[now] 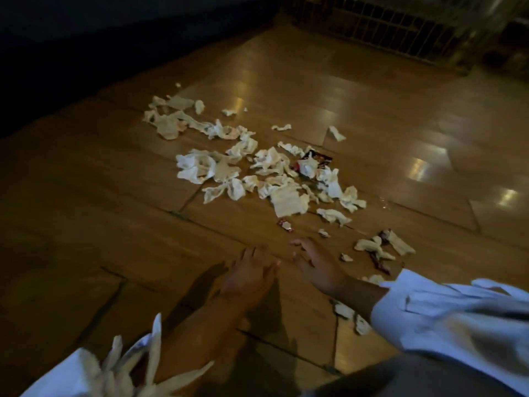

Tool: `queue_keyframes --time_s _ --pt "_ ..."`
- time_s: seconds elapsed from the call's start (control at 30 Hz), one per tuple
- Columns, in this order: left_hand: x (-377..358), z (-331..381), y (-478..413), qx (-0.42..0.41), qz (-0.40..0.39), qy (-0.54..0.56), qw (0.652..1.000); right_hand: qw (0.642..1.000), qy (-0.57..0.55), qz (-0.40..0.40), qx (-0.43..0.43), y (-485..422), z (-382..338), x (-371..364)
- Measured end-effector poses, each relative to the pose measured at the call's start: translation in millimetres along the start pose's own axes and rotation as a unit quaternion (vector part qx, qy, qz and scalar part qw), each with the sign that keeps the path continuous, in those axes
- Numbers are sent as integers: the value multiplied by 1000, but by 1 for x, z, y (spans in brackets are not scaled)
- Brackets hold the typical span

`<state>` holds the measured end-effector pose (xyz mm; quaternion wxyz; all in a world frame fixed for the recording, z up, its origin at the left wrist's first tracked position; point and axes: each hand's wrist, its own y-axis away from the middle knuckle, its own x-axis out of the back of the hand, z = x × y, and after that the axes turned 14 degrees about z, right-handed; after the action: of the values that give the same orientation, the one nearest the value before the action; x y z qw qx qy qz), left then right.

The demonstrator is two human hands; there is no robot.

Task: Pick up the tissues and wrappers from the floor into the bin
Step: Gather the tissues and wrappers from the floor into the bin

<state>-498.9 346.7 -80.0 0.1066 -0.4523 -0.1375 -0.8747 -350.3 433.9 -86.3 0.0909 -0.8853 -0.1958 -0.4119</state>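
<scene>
Both hands hold nothing, fingers loosely spread: left hand (252, 270) and right hand (317, 265) low over the floor (114, 224). Tissues (274, 179) lie scattered mid-floor, light and soft; I'd bunch handfuls. Nearest wrapper (285, 224) looks slick, though dimly seen; pinch its edge.

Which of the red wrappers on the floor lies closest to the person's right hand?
The small red-and-white wrapper just beyond the right hand; the dark wrapper sits far off among tissues, the others farther right.
</scene>
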Motion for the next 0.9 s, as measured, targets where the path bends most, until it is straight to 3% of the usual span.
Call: queue_keyframes --time_s 0.07,0.17,0.27,0.33,0.4,0.5,0.6,0.73,0.9 --pt "-19 7 4 -25 -26 -28 999 997 -16 50 -52 6 37 19" --pt "-40 18 10 -35 -49 -42 997 985 57 127 -103 26 107 35" --pt "-47 26 12 -39 -54 -39 997 967 143 104 -184 45 152 29" --pt "-47 30 8 -33 -62 -37 997 963 144 63 -218 51 159 18" --pt "-45 36 0 -39 -60 -39 997 968 163 32 -187 52 158 5" --pt "-46 44 -21 -25 -51 -19 998 980 189 12 -57 55 156 -17" --pt "-51 50 -44 -42 -42 -19 998 986 139 72 51 50 160 -25" --pt "-69 52 -83 -61 -41 -60 995 989 21 149 13 33 169 -6" --pt "-95 49 -140 -23 -4 -100 995 945 -112 284 -119 15 174 30"
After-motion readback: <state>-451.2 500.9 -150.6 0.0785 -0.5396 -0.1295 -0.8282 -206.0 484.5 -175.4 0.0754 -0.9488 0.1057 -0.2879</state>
